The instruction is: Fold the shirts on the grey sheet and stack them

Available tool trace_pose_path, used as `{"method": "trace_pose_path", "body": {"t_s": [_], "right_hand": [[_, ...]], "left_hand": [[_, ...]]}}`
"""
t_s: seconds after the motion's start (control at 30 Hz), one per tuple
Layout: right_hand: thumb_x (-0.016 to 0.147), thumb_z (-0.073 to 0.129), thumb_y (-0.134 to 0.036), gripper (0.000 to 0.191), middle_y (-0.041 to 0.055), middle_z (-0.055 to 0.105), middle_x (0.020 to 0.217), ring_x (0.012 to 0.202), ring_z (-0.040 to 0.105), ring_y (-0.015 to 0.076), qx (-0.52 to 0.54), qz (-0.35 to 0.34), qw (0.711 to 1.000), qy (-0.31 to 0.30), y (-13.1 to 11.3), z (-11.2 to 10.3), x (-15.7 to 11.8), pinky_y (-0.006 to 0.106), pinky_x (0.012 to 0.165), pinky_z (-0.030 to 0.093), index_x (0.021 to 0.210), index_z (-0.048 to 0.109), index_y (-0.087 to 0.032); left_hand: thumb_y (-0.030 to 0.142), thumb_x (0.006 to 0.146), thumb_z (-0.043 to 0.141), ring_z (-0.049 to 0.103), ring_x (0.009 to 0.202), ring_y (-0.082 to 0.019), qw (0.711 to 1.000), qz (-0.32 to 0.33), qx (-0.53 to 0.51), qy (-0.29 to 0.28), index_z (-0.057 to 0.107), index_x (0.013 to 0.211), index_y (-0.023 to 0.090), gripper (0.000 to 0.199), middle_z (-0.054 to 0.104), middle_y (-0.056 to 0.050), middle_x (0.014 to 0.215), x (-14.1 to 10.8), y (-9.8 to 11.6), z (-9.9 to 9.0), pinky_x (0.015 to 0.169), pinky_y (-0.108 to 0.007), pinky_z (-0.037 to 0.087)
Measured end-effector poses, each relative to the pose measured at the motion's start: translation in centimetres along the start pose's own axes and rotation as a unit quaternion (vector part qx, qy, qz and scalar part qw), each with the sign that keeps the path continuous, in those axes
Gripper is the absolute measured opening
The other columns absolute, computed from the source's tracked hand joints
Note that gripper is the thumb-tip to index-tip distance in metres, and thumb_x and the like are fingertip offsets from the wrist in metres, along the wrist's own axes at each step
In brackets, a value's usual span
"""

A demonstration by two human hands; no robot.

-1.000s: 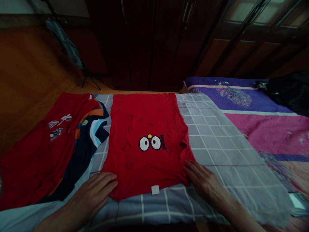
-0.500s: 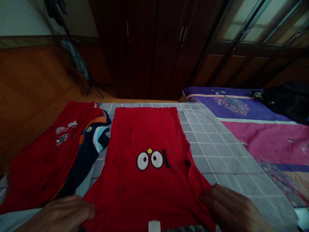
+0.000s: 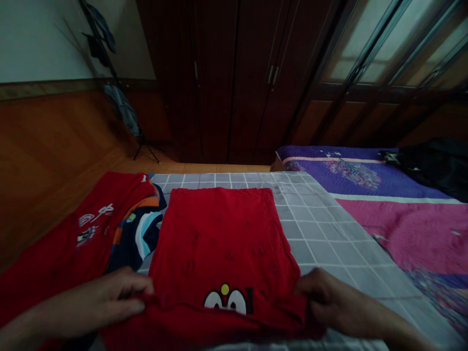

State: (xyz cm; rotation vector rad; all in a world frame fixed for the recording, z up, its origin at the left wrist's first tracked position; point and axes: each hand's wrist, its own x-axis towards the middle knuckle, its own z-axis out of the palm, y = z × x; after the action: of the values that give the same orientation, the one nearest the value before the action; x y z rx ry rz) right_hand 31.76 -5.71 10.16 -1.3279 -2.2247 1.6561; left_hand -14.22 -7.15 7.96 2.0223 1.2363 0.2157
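A red shirt (image 3: 219, 234) with a cartoon-eye print and a small yellow dot lies in front of me. Its near part is lifted and bent over, covering the lower half of the eyes. My left hand (image 3: 113, 300) pinches the cloth at the near left side. On the near right, my right hand (image 3: 321, 297) grips the other side with curled fingers. The shirt rests on a grey checked sheet (image 3: 314, 219).
Left of the shirt lie another red garment (image 3: 69, 248) and a navy one (image 3: 127, 239) with orange and light blue parts. A purple and pink bed cover (image 3: 395, 214) with a black cloth (image 3: 435, 163) is at right. Dark wardrobe doors (image 3: 215, 87) stand behind.
Both hands have taken up the shirt's near part and folded it away from me over the print. The shirt's far edge sits lower in view, as the camera has tilted up somewhat.
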Motion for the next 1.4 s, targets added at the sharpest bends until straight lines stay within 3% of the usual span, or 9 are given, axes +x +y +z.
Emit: {"method": "trace_pose_path", "body": {"t_s": [0.03, 0.1, 0.23, 0.33, 0.47, 0.67, 0.9, 1.2, 1.4], "right_hand": [[0.061, 0.042, -0.008, 0.020, -0.0037, 0.051, 0.058, 0.051, 0.043, 0.0082, 0.028, 0.000, 0.999, -0.027, -0.3, -1.7, 1.4, 0.018, 0.047, 0.032, 0.065, 0.060, -0.016], [0.060, 0.043, -0.011, 0.016, -0.0047, 0.048, 0.054, 0.048, 0.037, 0.0068, 0.056, -0.001, 0.997, -0.058, -0.9, -5.3, 4.6, 0.018, 0.044, 0.027, 0.062, 0.058, -0.015], [0.053, 0.051, -0.016, 0.009, -0.0047, 0.049, 0.050, 0.046, 0.036, 0.0065, 0.097, 0.000, 0.995, 0.007, -1.5, -11.7, 11.5, 0.018, 0.043, 0.024, 0.056, 0.059, -0.014], [0.054, 0.055, -0.018, 0.006, -0.0046, 0.050, 0.049, 0.046, 0.037, 0.0065, 0.112, 0.004, 0.992, 0.065, -0.6, -14.5, 16.3, 0.019, 0.044, 0.025, 0.055, 0.059, -0.014], [0.060, 0.064, -0.029, 0.018, -0.0058, 0.046, 0.045, 0.043, 0.034, 0.0054, 0.134, 0.016, 0.978, 0.160, 2.7, -15.1, 20.2, 0.020, 0.043, 0.022, 0.053, 0.054, -0.015], [0.059, 0.073, -0.038, 0.036, 0.0009, 0.065, 0.071, 0.058, 0.051, 0.0096, 0.179, 0.001, 0.957, 0.229, 6.0, -14.4, 20.1, 0.021, 0.053, 0.035, 0.084, 0.067, -0.013], [0.058, 0.067, -0.037, 0.025, -0.0040, 0.054, 0.051, 0.044, 0.043, 0.0088, 0.222, 0.030, 0.926, 0.305, 7.0, -14.5, 22.1, 0.022, 0.044, 0.029, 0.070, 0.062, -0.016], [0.060, 0.065, -0.039, 0.029, -0.0009, 0.059, 0.055, 0.047, 0.050, 0.0118, 0.192, 0.034, 0.913, 0.357, 7.5, -14.6, 22.3, 0.024, 0.045, 0.035, 0.078, 0.065, -0.016], [0.067, 0.059, -0.030, 0.023, 0.0005, 0.061, 0.055, 0.051, 0.054, 0.0147, 0.066, 0.041, 0.917, 0.391, 7.9, -14.6, 22.9, 0.025, 0.049, 0.039, 0.081, 0.071, -0.016]], "left_hand": [[0.034, 0.082, 0.056, 0.063, 0.072, -0.016, 0.997, -0.025, -0.054, -0.054, 0.070, 0.081, 0.024, 0.017, 0.069, 0.001, 0.079, 1.9, 0.5, -1.8, 0.065, -0.021, 0.049], [0.037, 0.082, 0.058, 0.061, 0.072, -0.017, 0.984, -0.046, -0.146, -0.091, 0.069, 0.083, 0.022, 0.019, 0.067, 0.000, 0.079, 5.6, 1.0, -5.0, 0.064, -0.022, 0.047], [0.037, 0.075, 0.068, 0.060, 0.070, -0.017, 0.959, -0.049, -0.276, -0.050, 0.068, 0.084, 0.019, 0.021, 0.067, -0.002, 0.081, 12.4, 0.2, -9.2, 0.064, -0.023, 0.046], [0.035, 0.072, 0.073, 0.063, 0.074, -0.018, 0.930, -0.055, -0.363, 0.001, 0.065, 0.089, 0.016, 0.027, 0.069, -0.006, 0.089, 16.8, -2.0, -10.4, 0.067, -0.027, 0.047], [0.035, 0.066, 0.078, 0.064, 0.075, -0.018, 0.908, -0.073, -0.403, 0.086, 0.060, 0.099, 0.013, 0.043, 0.069, -0.007, 0.086, 20.5, -6.4, -9.1, 0.071, -0.028, 0.048], [0.036, 0.067, 0.077, 0.065, 0.087, -0.019, 0.892, -0.066, -0.420, 0.153, 0.059, 0.103, 0.015, 0.046, 0.068, -0.007, 0.099, 20.8, -9.8, -6.5, 0.078, -0.028, 0.048], [0.033, 0.068, 0.077, 0.064, 0.071, -0.015, 0.862, -0.075, -0.453, 0.216, 0.059, 0.100, 0.017, 0.040, 0.068, -0.001, 0.086, 21.0, -10.2, -7.7, 0.069, -0.026, 0.048], [0.037, 0.070, 0.072, 0.064, 0.082, -0.021, 0.907, -0.086, -0.349, 0.219, 0.066, 0.097, 0.016, 0.035, 0.070, -0.006, 0.094, 21.2, -11.0, -7.3, 0.074, -0.030, 0.048], [0.036, 0.070, 0.063, 0.061, 0.100, -0.027, 0.945, -0.066, -0.201, 0.248, 0.073, 0.082, 0.018, 0.024, 0.071, -0.006, 0.097, 22.0, -11.6, -7.1, 0.095, -0.037, 0.042]]}}
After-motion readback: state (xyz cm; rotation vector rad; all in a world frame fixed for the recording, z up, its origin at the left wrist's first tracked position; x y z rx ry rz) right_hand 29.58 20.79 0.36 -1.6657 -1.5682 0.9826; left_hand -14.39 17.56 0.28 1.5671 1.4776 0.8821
